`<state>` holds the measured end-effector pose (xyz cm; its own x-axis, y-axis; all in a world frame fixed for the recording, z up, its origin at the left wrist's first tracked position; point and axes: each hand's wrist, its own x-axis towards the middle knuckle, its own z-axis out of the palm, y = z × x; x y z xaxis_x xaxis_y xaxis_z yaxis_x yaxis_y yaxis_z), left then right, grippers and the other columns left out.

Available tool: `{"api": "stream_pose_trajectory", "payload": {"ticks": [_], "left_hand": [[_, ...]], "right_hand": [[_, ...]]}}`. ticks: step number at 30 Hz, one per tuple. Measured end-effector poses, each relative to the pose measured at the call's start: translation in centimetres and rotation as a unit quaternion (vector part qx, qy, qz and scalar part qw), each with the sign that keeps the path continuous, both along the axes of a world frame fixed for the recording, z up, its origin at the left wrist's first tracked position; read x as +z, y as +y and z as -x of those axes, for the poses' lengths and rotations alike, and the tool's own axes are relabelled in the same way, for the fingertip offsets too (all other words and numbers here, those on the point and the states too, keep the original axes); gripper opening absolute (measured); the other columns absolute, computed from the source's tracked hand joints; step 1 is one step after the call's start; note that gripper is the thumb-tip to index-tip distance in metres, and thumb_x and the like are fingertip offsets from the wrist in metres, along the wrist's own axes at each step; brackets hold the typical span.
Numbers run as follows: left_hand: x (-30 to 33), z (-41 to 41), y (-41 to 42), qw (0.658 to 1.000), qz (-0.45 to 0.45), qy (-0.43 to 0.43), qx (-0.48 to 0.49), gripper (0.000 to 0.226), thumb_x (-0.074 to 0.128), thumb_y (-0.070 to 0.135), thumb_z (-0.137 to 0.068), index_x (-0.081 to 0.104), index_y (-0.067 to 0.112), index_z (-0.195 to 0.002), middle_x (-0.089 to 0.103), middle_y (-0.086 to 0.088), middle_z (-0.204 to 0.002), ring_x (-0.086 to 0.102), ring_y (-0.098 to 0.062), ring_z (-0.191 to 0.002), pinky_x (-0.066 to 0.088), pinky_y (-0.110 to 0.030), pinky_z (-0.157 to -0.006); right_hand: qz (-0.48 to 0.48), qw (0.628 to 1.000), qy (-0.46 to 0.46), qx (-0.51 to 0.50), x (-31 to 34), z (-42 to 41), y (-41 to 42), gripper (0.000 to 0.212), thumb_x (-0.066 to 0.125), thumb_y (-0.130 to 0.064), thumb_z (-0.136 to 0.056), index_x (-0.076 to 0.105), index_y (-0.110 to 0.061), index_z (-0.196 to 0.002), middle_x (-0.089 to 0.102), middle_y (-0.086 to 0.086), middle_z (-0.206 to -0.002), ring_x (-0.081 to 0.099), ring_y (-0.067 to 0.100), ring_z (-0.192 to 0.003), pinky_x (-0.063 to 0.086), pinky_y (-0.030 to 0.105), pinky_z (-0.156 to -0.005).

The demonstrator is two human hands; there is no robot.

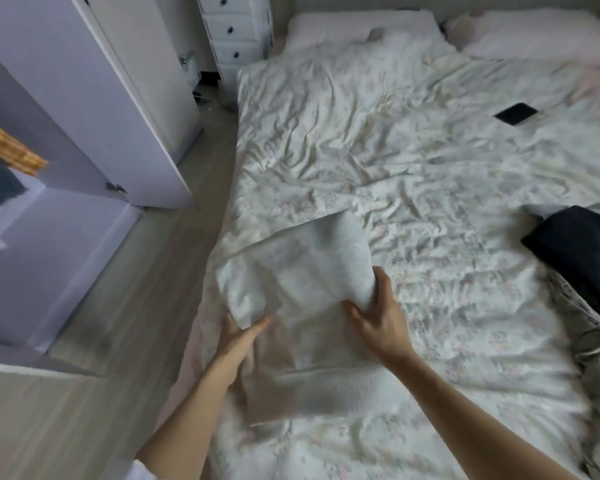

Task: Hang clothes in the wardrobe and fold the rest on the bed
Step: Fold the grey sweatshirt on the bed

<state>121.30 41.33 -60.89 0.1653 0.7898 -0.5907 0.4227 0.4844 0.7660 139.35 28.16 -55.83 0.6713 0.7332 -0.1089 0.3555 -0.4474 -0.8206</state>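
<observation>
Left hand [238, 336], right hand [378, 315] grip sweater [302, 306] between them (on bed [430, 168]).

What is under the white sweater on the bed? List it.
The white sweater lies on the floral duvet, which shows around it. Fingers of the left hand reach under its edge, thumb on top. Anything else beneath is covered.

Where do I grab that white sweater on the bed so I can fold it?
The white sweater lies flat on the bed with its ribbed hem nearest. So it is probably best to reach from the near side and pinch its side edges. The left hand holds the left edge, and the right hand grips the bunched sleeve.
</observation>
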Motion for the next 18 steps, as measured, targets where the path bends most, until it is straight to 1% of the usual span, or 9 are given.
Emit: {"api": "stream_pose_trajectory", "payload": {"ticks": [2, 5, 7, 8, 11, 13, 15, 17, 18], "left_hand": [[4.6, 0.9, 0.6, 0.995, -0.09, 0.032, -0.022, 0.106, 0.079, 0.029, -0.072, 0.007, 0.018, -0.149, 0.02, -0.005, -0.154, 0.025, -0.018, -0.14, 0.024, -0.031, -0.112], [14.7, 3.4, 0.5, 0.969, -0.228, -0.024, -0.089, 0.133, 0.089, 0.027, -0.057, -0.011, 0.043, -0.143, 0.001, 0.009, -0.155, 0.007, -0.006, -0.142, 0.017, -0.033, -0.115], [20.2, 5.3, -0.3, 0.949, -0.27, -0.04, -0.156, 0.139, 0.091, 0.022, -0.049, -0.014, 0.052, -0.135, -0.001, 0.026, -0.148, 0.008, 0.006, -0.137, 0.023, -0.019, -0.11], [23.3, 7.2, -1.2, 0.943, -0.287, -0.034, -0.163, 0.14, 0.091, 0.013, -0.053, -0.016, 0.046, -0.137, 0.003, 0.03, -0.143, 0.011, 0.011, -0.131, 0.025, -0.005, -0.101], [28.2, 11.0, -3.6, 0.949, -0.289, -0.056, -0.116, 0.127, 0.082, -0.003, -0.063, -0.01, 0.029, -0.146, 0.013, 0.018, -0.143, 0.018, 0.007, -0.126, 0.029, 0.009, -0.076], [30.3, 13.4, -4.1, 0.953, -0.283, -0.07, -0.083, 0.13, 0.087, 0.013, -0.059, -0.008, 0.038, -0.143, 0.015, 0.017, -0.145, 0.023, 0.001, -0.128, 0.036, -0.001, -0.09], [32.8, 16.9, -4.9, 0.958, -0.265, -0.086, -0.07, 0.127, 0.087, 0.034, -0.044, 0.002, 0.049, -0.137, 0.026, 0.016, -0.144, 0.033, -0.005, -0.129, 0.039, -0.024, -0.103], [34.8, 19.6, -5.3, 0.96, -0.257, -0.089, -0.07, 0.107, 0.087, 0.032, -0.048, 0.025, 0.039, -0.135, 0.045, 0.011, -0.134, 0.048, -0.008, -0.12, 0.045, -0.026, -0.094], [35.9, 21.1, -5.7, 0.96, -0.262, -0.085, -0.048, 0.085, 0.087, 0.025, -0.057, 0.041, 0.031, -0.128, 0.055, 0.007, -0.127, 0.055, -0.008, -0.111, 0.049, -0.022, -0.085]], "right_hand": [[-0.003, 0.989, -0.086, 0.116, 4.3, 0.0, 1.1, 0.072, 0.055, -0.042, -0.075, 0.031, -0.021, -0.14, 0.053, -0.001, -0.13, 0.058, 0.028, -0.106, 0.044, 0.035, -0.082], [-0.013, 0.934, -0.214, 0.286, 11.6, 1.7, 1.6, 0.067, 0.052, -0.041, -0.076, 0.026, -0.035, -0.138, 0.05, -0.003, -0.133, 0.059, 0.029, -0.107, 0.048, 0.037, -0.082], [-0.015, 0.893, -0.263, 0.366, 15.8, 3.0, 1.8, 0.066, 0.054, -0.04, -0.078, 0.019, -0.04, -0.133, 0.051, -0.004, -0.133, 0.059, 0.028, -0.107, 0.049, 0.036, -0.08], [-0.036, 0.874, -0.286, 0.392, 18.5, 4.1, 2.1, 0.066, 0.057, -0.039, -0.08, 0.019, -0.037, -0.134, 0.052, -0.005, -0.132, 0.059, 0.027, -0.107, 0.048, 0.035, -0.079], [-0.035, 0.857, -0.295, 0.422, 24.3, 6.6, 2.3, 0.067, 0.064, -0.034, -0.083, 0.028, -0.024, -0.138, 0.056, -0.003, -0.127, 0.057, 0.024, -0.108, 0.042, 0.032, -0.084], [-0.053, 0.855, -0.269, 0.44, 27.1, 8.2, 2.9, 0.063, 0.067, -0.032, -0.082, 0.033, -0.022, -0.135, 0.057, -0.002, -0.124, 0.056, 0.023, -0.11, 0.041, 0.032, -0.089], [-0.07, 0.846, -0.24, 0.47, 29.5, 10.9, 3.4, 0.059, 0.069, -0.029, -0.082, 0.036, -0.021, -0.131, 0.058, -0.002, -0.12, 0.056, 0.022, -0.108, 0.041, 0.033, -0.091], [-0.092, 0.842, -0.219, 0.484, 31.2, 13.2, 4.4, 0.057, 0.069, -0.027, -0.081, 0.037, -0.022, -0.128, 0.056, -0.006, -0.115, 0.055, 0.02, -0.106, 0.04, 0.033, -0.091], [-0.106, 0.837, -0.215, 0.491, 32.0, 14.8, 5.0, 0.056, 0.07, -0.026, -0.081, 0.038, -0.023, -0.127, 0.056, -0.008, -0.113, 0.055, 0.018, -0.105, 0.04, 0.033, -0.09]]}}
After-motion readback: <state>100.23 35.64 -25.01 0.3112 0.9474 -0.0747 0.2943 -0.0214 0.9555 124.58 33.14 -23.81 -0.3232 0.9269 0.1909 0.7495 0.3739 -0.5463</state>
